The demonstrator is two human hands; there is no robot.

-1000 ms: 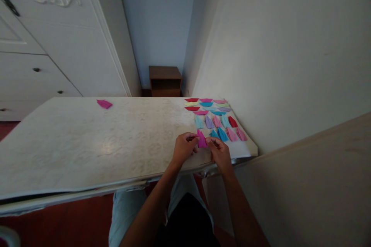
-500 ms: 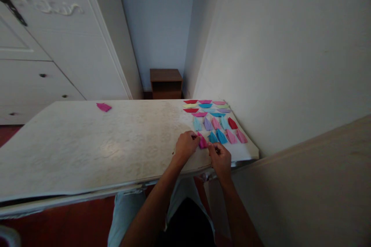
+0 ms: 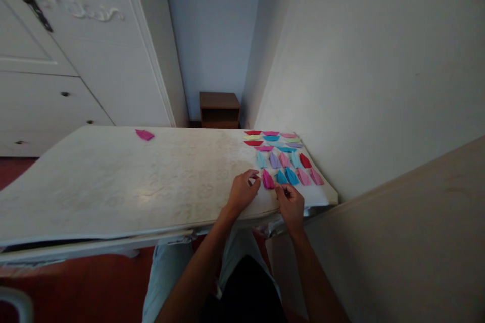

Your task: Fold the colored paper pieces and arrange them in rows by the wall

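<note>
A magenta folded paper piece (image 3: pixel 268 179) lies at the left end of the nearest row on the pale table (image 3: pixel 182 181). Just left of it is my left hand (image 3: pixel 242 193), its thumb and forefinger spread and no longer on the paper. My right hand (image 3: pixel 291 204) pinches the piece at its lower right corner. Beside it in the same row are blue folded papers (image 3: pixel 291 176) and pink ones (image 3: pixel 303 176). Behind them runs another row, with a lilac piece (image 3: pixel 274 160) and a red piece (image 3: pixel 305 160). Flat boat-shaped papers (image 3: pixel 263 149) are lined up farther back.
A lone magenta folded paper (image 3: pixel 144 135) lies at the table's far left edge. A white wardrobe (image 3: pixel 94 50) stands beyond the table, and a brown nightstand (image 3: pixel 220 101) sits in the gap. The wall (image 3: pixel 359 70) closes off the right side.
My left hand has let go of the magenta paper and its fingers have opened, drawn slightly left. The right hand stays at the paper's corner. The view has shifted slightly.
</note>
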